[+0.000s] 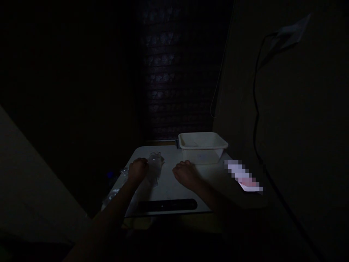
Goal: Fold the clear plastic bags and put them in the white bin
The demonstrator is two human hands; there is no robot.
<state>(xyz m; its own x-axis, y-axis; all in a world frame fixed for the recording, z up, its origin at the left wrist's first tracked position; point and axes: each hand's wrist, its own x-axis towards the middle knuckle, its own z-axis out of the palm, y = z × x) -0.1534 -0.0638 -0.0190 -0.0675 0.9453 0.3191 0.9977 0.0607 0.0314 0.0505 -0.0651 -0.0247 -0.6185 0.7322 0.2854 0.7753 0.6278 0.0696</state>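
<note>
The light is dim. My left hand [138, 170] is closed at the left edge of a clear plastic bag [156, 165] and seems to grip it; the bag lies partly crumpled on the white tabletop [169, 189]. Over the middle of the table, my right hand [185, 172] has its fingers curled in, and anything inside them is hidden. Just beyond that hand stands a whitish plastic tub [203, 155] with a wide rim.
More clear plastic [113, 194] lies along the table's left edge. A lit phone [242, 176], its screen blurred, rests at the right. A dark slot [167, 205] runs along the front. A black cable [255, 109] hangs down the right wall from an outlet [290, 34].
</note>
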